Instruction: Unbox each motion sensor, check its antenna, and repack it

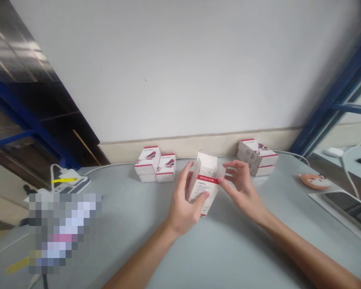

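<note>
My left hand grips a small white and red carton marked DETECTOR, held tilted above the grey table with its top flaps standing up. The fingers of my right hand touch the carton's right upper edge by the flap, partly curled. A white flap sticks out at the carton's left, between my left fingers.
Two stacks of like cartons stand by the wall, one at the left and one at the right. A white power strip lies at the far left. At the right lie an orange animal-shaped object and a tablet.
</note>
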A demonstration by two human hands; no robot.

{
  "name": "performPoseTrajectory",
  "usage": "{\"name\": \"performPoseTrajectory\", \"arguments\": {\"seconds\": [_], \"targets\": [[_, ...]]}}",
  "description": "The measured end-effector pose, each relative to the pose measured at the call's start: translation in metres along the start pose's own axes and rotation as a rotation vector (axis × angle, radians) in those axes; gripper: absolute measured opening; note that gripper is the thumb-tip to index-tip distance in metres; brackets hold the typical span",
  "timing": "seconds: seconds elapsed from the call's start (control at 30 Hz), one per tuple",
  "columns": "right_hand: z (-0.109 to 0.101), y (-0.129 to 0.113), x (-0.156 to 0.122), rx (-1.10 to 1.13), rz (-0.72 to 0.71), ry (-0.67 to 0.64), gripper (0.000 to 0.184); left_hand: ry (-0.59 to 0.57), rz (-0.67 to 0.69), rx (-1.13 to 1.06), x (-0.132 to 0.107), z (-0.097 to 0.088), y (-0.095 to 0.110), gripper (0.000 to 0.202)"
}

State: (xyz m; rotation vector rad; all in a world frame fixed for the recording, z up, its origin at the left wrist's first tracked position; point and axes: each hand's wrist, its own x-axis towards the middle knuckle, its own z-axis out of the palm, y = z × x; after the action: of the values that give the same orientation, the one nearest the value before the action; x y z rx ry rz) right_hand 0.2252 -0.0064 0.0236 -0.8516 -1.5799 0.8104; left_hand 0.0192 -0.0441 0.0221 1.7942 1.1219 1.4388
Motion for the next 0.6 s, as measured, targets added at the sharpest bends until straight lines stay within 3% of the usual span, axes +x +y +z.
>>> {"name": "performPoseTrajectory", "arguments": {"seconds": [0.07, 0.13, 0.27, 0.33, 0.4, 0.47, 0.6], "targets": [[0.0, 0.001, 0.001, 0.018, -0.002, -0.091, 0.022, -0.006, 0.045, 0.042, 0.002, -0.002, 0.002, 0.065], [-0.002, 0.0, 0.001, 0.027, -0.029, -0.156, 0.018, 0.0, 0.089, 0.09, 0.003, -0.004, 0.001, 0.055], [-0.006, -0.006, 0.0, -0.006, -0.089, -0.132, 0.017, -0.049, 0.062, 0.027, 0.003, -0.003, -0.001, 0.045], [-0.006, -0.009, -0.001, -0.021, -0.159, -0.05, 0.024, -0.075, 0.045, -0.031, 0.002, 0.001, -0.002, 0.042], [-0.006, -0.011, -0.002, -0.013, -0.226, 0.003, 0.047, -0.058, 0.038, -0.068, 0.0, 0.005, -0.003, 0.045], [-0.007, -0.013, -0.001, -0.053, -0.271, -0.03, 0.054, -0.03, 0.028, -0.095, -0.002, 0.01, -0.005, 0.053], [-0.01, -0.016, 0.002, -0.221, -0.327, -0.078, 0.019, -0.021, 0.047, -0.102, -0.005, 0.016, -0.01, 0.062]]}}
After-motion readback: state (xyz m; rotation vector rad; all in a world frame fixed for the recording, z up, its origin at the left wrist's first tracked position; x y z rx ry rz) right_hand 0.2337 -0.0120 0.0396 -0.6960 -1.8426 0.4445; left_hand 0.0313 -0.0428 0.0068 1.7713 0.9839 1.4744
